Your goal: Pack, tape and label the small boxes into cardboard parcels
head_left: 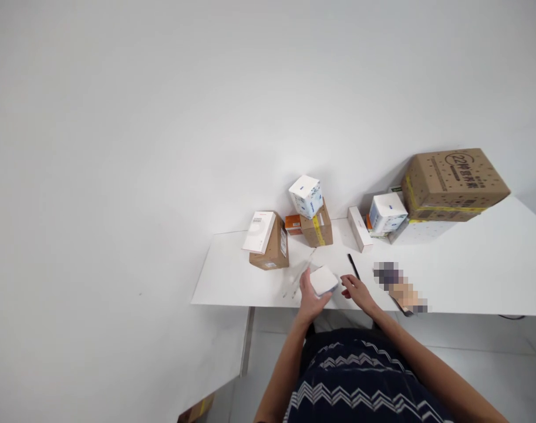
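Observation:
My left hand (310, 298) is wrapped round the near left side of a small white box (324, 279) with a bluish lower edge, close to the table's front edge. Just right of the box is my right hand (358, 291), its fingers loosely bent and apart, with nothing visible in them. A narrow gap separates its fingertips from the box. A thin black stick-like item (353, 266), perhaps a pen, lies right beyond that hand. Left of the box, a pale thin cable or strip (299, 274) rests on the white table (223, 273).
Brown cartons (274, 247) with a flat white box (259, 232) on top stand at the left. Behind are a taped carton (318, 229) under a white cube box (306, 195), an orange box (293, 224), a long white box (360, 229) and a large carton (457, 182).

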Motion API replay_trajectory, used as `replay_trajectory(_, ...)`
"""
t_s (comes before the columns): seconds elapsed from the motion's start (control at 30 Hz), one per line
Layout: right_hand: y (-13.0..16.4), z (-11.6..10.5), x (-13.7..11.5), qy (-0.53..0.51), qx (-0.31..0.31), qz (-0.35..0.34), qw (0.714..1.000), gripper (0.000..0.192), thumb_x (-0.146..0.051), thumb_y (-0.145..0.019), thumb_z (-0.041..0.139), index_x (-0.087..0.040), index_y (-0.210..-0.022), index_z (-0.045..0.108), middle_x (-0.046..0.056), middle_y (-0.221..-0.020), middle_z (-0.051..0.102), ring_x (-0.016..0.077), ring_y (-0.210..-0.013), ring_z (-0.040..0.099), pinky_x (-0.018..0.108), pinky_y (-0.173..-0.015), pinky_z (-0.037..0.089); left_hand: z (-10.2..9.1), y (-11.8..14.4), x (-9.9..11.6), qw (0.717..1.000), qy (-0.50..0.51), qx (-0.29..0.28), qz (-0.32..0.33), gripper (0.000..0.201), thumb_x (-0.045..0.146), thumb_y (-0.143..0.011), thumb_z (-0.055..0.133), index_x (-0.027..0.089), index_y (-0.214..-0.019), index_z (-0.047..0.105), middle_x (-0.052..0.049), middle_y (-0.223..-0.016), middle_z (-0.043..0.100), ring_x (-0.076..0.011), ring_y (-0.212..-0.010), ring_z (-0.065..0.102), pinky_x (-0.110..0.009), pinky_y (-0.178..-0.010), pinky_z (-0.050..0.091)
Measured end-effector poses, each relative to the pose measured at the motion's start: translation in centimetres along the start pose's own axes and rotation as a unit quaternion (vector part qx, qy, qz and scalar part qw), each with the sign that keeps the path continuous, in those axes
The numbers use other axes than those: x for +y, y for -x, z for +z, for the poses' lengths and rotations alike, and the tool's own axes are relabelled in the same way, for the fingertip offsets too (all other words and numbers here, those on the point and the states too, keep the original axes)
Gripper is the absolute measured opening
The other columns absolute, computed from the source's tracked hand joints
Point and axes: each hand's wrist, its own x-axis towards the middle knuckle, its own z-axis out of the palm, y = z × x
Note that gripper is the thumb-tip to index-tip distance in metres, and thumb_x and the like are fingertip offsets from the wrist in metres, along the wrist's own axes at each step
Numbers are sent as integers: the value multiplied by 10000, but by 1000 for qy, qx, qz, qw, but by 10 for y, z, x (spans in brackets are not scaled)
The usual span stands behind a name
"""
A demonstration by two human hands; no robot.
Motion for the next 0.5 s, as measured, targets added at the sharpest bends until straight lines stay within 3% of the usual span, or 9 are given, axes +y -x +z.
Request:
replay_trajectory(0.07, 0, 0, -5, 2, 1, 2, 1000, 383, -535, -786, 442, -215, -944, 583, 44, -894, 618, 157, -600, 637, 291, -572, 504, 2, 4, -7, 986, 116, 55, -108, 815, 427, -698, 687, 272, -1383, 274, -106, -1428, 299, -268, -1318, 316, -402, -1076, 311)
replay_trajectory(0.17, -1, 1, -11, 20, 4, 15, 1000, 458, -549, -793, 428, -215, -1062, 589, 62, -946, 628, 155, -612, 621, 295, -580, 496, 3, 6, -18, 901, 262, 108, -328, 672, 654, -758, 494, 288, -1305, 356, -109, -1244, 439, -242, -1064, 540, -385, -839, 497)
replay_trajectory(0.23, -1, 5, -15, 34, -3, 19, 999, 506, -565, -790, 431, -227, -1132, 590, 75, -1007, 638, 161, -637, 611, 306, -596, 493, 2, 4, -22, 851, 310, 97, -412, 715, 748, -731, 412, 283, -1274, 386, -98, -1073, 487, -214, -840, 601, -376, -676, 529)
replay_trajectory(0.37, 0, 12, -16, 30, -45, 10, 999, 553, -620, -789, 415, -257, -1159, 609, 67, -1065, 653, 187, -726, 607, 329, -658, 493, 4, -3, -21, 824, 345, 30, -448, 770, 810, -674, 410, 313, -1261, 411, -55, -930, 502, -172, -661, 590, -375, -591, 524)
replay_trajectory(0.5, 2, 9, -11, -29, -67, 13, 997, 612, -663, -799, 380, -204, -1127, 617, 80, -1048, 659, 192, -819, 617, 339, -770, 478, 10, -8, -15, 826, 388, 25, -408, 643, 730, -735, 439, 273, -1187, 461, -58, -910, 566, -178, -676, 614, -347, -609, 519)
